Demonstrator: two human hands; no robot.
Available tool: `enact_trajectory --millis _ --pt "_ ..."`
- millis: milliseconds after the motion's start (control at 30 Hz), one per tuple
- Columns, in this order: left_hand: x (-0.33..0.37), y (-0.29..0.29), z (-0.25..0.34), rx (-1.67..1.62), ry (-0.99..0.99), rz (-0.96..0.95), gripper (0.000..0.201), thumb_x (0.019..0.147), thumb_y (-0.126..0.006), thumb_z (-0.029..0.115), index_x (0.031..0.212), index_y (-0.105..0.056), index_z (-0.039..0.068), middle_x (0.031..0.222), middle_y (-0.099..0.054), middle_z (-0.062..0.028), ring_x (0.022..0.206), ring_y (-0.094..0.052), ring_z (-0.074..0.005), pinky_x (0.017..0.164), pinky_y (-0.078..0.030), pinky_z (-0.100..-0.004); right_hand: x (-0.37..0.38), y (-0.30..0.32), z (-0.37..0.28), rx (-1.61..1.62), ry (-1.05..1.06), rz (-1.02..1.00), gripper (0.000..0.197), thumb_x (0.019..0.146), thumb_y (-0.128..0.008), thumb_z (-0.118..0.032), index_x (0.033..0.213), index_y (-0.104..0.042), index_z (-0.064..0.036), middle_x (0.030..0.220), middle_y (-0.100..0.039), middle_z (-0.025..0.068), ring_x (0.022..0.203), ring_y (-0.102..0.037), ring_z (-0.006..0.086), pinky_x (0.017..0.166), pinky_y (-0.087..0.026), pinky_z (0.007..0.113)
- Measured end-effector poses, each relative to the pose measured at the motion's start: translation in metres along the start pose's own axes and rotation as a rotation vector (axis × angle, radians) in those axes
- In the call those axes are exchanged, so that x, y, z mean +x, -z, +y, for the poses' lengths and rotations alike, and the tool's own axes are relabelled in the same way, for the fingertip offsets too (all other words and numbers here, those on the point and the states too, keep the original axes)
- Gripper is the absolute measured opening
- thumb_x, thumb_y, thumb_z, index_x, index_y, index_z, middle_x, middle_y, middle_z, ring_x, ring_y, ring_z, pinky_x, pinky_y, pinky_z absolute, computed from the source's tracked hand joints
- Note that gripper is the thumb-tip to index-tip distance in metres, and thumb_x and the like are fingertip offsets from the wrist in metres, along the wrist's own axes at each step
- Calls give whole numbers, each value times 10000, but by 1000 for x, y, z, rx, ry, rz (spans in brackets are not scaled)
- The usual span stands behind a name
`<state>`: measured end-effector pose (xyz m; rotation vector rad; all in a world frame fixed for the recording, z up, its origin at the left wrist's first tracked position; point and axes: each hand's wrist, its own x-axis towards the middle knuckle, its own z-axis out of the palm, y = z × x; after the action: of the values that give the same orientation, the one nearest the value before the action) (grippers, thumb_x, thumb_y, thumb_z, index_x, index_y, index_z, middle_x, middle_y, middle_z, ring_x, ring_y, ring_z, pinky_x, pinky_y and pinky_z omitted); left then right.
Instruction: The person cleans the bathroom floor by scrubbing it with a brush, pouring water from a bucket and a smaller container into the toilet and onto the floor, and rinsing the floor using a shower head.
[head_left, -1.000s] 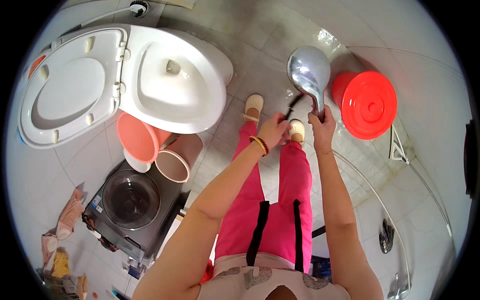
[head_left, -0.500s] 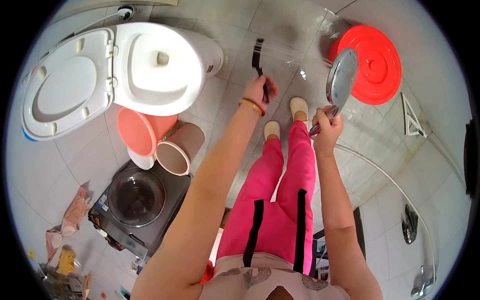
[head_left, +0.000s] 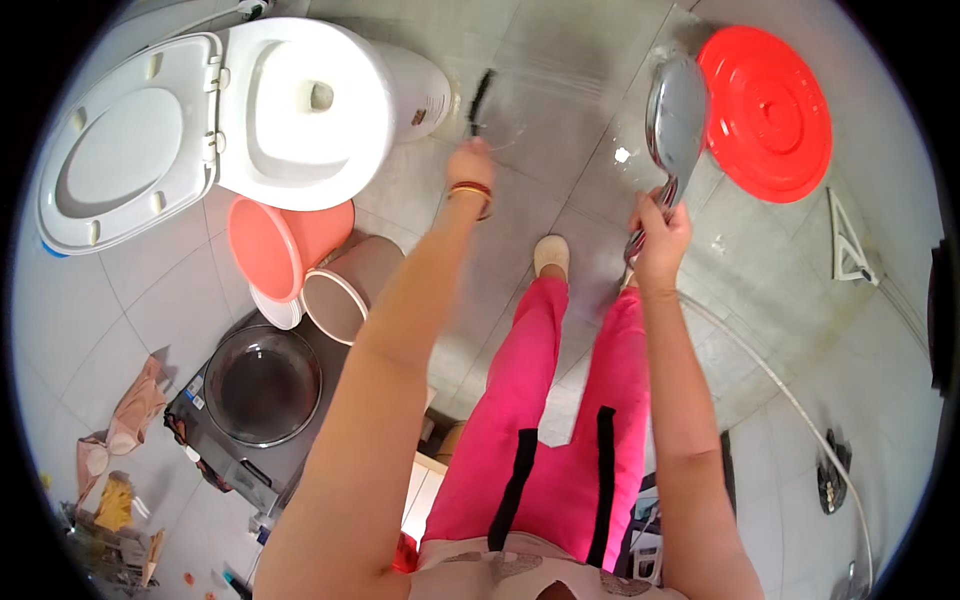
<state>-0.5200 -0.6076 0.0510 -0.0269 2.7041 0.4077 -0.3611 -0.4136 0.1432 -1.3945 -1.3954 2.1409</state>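
Shower head [head_left: 676, 115]'s a big shiny chrome one with a rounded back, up by the red lidded bucket [head_left: 770, 115], and the right hand [head_left: 660, 240] has its fingers wrapped round the handle. Left hand [head_left: 470, 165] is a bit blurry but looks closed on a skinny black brush [head_left: 483, 100], out over the floor. Floor [head_left: 565, 175]'s grey tile, wet and shiny in spots. White toilet [head_left: 378, 130]'s lid-up on the left, pink bin [head_left: 265, 250] just beside it.
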Motion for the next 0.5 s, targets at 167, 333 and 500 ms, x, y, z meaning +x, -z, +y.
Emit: enact_trajectory --millis 167,333,500 --pt "55 15 -133 -225 309 189 304 819 -411 218 725 -580 -16 753 -584 -215 705 -566 -350 642 -436 -398 28 5 26 0 66 -118 135 729 -610 -99 711 -480 -67 503 -408 -50 432 -355 16 398 -262 184" --pt "89 -37 -70 -704 690 22 277 854 -349 268 751 -465 39 481 -377 -11 367 -325 -133 356 -293 -273 72 43 72 -150 77 -67 131 733 -608 -77 715 -479 -63 497 -390 -61 445 -343 7 408 -259 170" --pt "151 -108 -87 -788 938 -136 180 807 -389 177 657 -417 82 469 -355 9 370 -327 -139 351 -281 -276 114 35 111 -199 134 -118 116 731 -610 -63 745 -496 -53 512 -415 -57 445 -338 3 405 -258 160"
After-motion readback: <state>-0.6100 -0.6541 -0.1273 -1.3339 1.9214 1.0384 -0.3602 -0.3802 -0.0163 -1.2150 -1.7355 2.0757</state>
